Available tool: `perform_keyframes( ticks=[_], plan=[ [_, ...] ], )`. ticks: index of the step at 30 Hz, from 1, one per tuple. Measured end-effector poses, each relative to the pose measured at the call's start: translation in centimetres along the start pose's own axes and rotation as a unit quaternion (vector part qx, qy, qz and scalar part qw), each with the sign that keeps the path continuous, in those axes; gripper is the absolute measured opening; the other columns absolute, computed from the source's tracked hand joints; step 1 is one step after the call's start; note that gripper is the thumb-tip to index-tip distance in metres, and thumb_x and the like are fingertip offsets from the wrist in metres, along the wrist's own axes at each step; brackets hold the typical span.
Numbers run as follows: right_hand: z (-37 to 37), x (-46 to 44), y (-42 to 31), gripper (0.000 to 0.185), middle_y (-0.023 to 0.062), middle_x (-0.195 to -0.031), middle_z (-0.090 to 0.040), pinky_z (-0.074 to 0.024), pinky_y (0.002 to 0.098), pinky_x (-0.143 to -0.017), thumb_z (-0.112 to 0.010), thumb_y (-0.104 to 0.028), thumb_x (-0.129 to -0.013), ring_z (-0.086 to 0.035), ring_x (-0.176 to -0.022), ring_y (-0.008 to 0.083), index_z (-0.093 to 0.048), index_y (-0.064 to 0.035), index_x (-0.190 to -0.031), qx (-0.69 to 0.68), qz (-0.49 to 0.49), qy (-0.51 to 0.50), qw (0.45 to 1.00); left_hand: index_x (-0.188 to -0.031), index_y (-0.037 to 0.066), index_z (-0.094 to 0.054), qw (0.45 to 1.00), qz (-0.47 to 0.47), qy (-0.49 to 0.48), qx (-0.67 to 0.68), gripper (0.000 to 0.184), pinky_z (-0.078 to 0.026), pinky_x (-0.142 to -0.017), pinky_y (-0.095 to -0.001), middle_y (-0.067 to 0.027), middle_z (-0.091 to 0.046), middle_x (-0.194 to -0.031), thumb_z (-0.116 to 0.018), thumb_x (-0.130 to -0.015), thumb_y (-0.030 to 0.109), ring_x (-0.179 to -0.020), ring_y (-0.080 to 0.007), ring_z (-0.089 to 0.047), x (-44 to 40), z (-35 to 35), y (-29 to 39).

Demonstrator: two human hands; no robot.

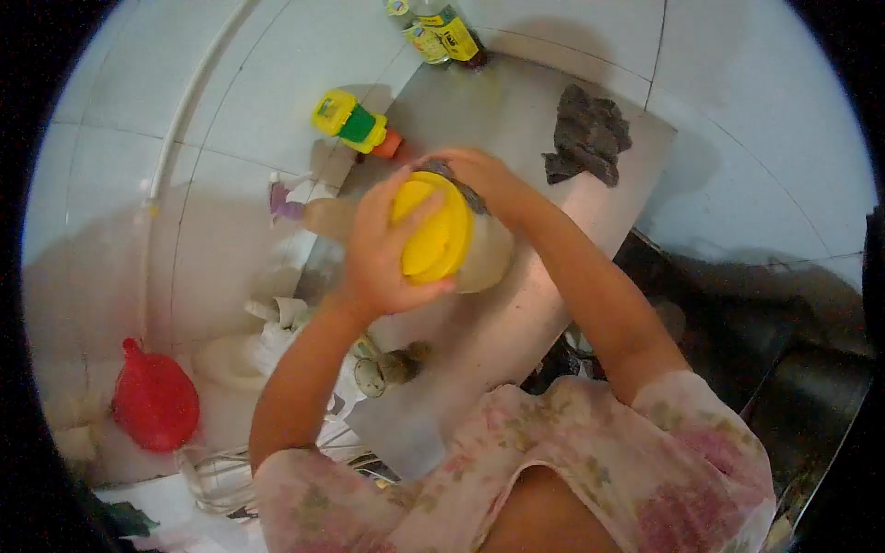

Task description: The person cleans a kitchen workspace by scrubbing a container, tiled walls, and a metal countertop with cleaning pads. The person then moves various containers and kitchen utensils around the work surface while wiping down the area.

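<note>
A pale, see-through jar (489,258) with a round yellow lid (433,230) is between my hands, above the grey slab. My left hand (378,244) grips the lid, with fingers spread around its edge and one across its top. On the far side, my right hand (484,180) presses a dark grey cloth (452,180) against the jar near the lid; its fingertips are partly hidden. A second crumpled dark grey cloth (590,136) lies on the slab to the right.
The grey slab (498,336) meets tiled walls. Bottles with yellow labels (452,37) stand in the back corner. A yellow-green container (350,122), a purple-topped spray bottle (286,205) and a small brush-like item (383,373) sit leftward. A red funnel-shaped object (155,401) is at far left.
</note>
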State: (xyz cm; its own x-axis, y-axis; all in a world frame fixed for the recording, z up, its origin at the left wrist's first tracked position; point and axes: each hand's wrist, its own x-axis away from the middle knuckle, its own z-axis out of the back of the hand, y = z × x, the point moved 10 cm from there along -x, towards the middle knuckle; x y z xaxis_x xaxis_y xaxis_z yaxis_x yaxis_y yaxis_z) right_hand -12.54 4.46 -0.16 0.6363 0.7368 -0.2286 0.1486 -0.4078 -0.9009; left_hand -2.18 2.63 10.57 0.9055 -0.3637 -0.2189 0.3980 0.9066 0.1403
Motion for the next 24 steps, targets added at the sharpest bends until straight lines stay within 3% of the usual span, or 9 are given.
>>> perform_keyframes(
  ticks=[5, 8, 11, 13, 15, 18, 20, 23, 24],
  plan=[
    [-1.1, 11.5, -6.1, 0.041, 0.0183, -0.13, -0.044, -0.0297, 0.0416, -0.103, -0.04, -0.012, -0.087, -0.042, -0.118, 0.0357, -0.044, -0.0019, -0.127, 0.347, 0.159, 0.25, 0.89, -0.128, 0.02, -0.05, 0.971, -0.122, -0.187, -0.089, 0.089, -0.028, -0.104, -0.0492, -0.0249, -0.029, -0.14, -0.081, -0.049, 0.047, -0.125, -0.0428, -0.034, -1.9, -0.6, 0.5],
    [-4.5, 14.0, -5.9, 0.043, 0.0196, -0.131, -0.042, -0.0253, 0.0469, -0.105, -0.04, -0.009, -0.086, -0.038, -0.12, 0.0399, -0.044, -0.0022, -0.127, 0.336, 0.204, 0.313, 0.865, -0.129, 0.021, -0.049, 0.992, 0.003, -0.126, -0.012, 0.091, -0.028, -0.103, -0.0521, -0.0241, -0.029, -0.14, -0.08, -0.048, 0.051, -0.124, -0.0444, -0.033, -1.2, 0.1, 0.6],
    [-1.5, 9.9, -5.5, 0.04, 0.0213, -0.124, -0.049, -0.0322, 0.0424, -0.101, -0.041, -0.013, -0.087, -0.045, -0.115, 0.0367, -0.047, -0.0012, -0.125, 0.317, 0.216, 0.341, 0.859, -0.13, 0.022, -0.048, 0.998, 0.048, -0.034, -0.031, 0.09, -0.027, -0.102, -0.0537, -0.0238, -0.03, -0.14, -0.08, -0.051, 0.05, -0.124, -0.0457, -0.032, -1.1, -0.3, 0.4],
    [1.1, 2.8, -3.1, 0.036, 0.0209, -0.112, -0.056, -0.0392, 0.037, -0.095, -0.042, -0.014, -0.088, -0.053, -0.106, 0.0329, -0.053, -0.0002, -0.12, 0.163, 0.071, 0.16, 0.971, -0.132, 0.018, -0.044, 0.997, 0.038, -0.043, -0.058, 0.094, -0.025, -0.103, -0.0524, -0.025, -0.027, -0.14, -0.077, -0.053, 0.054, -0.124, -0.0443, -0.032, -1.1, -0.7, 0.2],
    [-0.7, -1.7, -0.9, 0.032, 0.0187, -0.103, -0.061, -0.043, 0.0343, -0.09, -0.041, -0.013, -0.09, -0.057, -0.098, 0.0309, -0.057, 0.0002, -0.113, -0.02, -0.059, -0.035, 0.997, -0.133, 0.016, -0.043, 0.995, 0.042, -0.055, -0.068, 0.095, -0.024, -0.103, -0.0516, -0.0252, -0.026, -0.141, -0.077, -0.053, 0.055, -0.125, -0.0435, -0.031, -0.6, -1.2, 0.2],
    [0.2, 0.4, -3.1, 0.031, 0.0178, -0.105, -0.06, -0.0414, 0.0357, -0.093, -0.039, -0.011, -0.089, -0.056, -0.102, 0.032, -0.058, -0.0001, -0.11, 0.21, 0.082, 0.05, 0.973, -0.132, 0.015, -0.044, 0.994, 0.045, -0.061, -0.073, 0.093, -0.024, -0.104, -0.0513, -0.024, -0.027, -0.141, -0.079, -0.053, 0.049, -0.125, -0.0433, -0.031, -0.8, -0.9, 0.2],
    [0.3, 7.5, -5.7, 0.03, 0.0185, -0.104, -0.061, -0.0403, 0.0356, -0.094, -0.039, -0.011, -0.088, -0.055, -0.103, 0.032, -0.059, -0.0001, -0.108, 0.258, 0.223, 0.274, 0.899, -0.132, 0.015, -0.045, 0.995, 0.041, -0.06, -0.07, 0.092, -0.024, -0.104, -0.0511, -0.0232, -0.027, -0.142, -0.079, -0.052, 0.045, -0.125, -0.0433, -0.031, -0.9, -0.9, 0.4],
    [-0.5, 9.0, -6.6, 0.03, 0.019, -0.105, -0.061, -0.0394, 0.0356, -0.096, -0.038, -0.01, -0.087, -0.054, -0.105, 0.0319, -0.059, -0.0001, -0.107, 0.265, 0.245, 0.344, 0.867, -0.132, 0.015, -0.044, 0.995, 0.039, -0.06, -0.069, 0.092, -0.024, -0.104, -0.0506, -0.0234, -0.027, -0.141, -0.079, -0.052, 0.044, -0.125, -0.0431, -0.031, -0.9, -1.0, 0.2],
    [-0.1, 5.3, -4.9, 0.03, 0.0191, -0.105, -0.061, -0.0394, 0.0358, -0.096, -0.038, -0.009, -0.087, -0.054, -0.105, 0.032, -0.059, 0.0, -0.107, 0.218, 0.166, 0.232, 0.933, -0.132, 0.015, -0.045, 0.995, 0.042, -0.057, -0.066, 0.092, -0.024, -0.104, -0.0505, -0.0237, -0.027, -0.141, -0.079, -0.053, 0.044, -0.125, -0.0431, -0.031, -0.7, -0.9, 0.2]
  ],
)
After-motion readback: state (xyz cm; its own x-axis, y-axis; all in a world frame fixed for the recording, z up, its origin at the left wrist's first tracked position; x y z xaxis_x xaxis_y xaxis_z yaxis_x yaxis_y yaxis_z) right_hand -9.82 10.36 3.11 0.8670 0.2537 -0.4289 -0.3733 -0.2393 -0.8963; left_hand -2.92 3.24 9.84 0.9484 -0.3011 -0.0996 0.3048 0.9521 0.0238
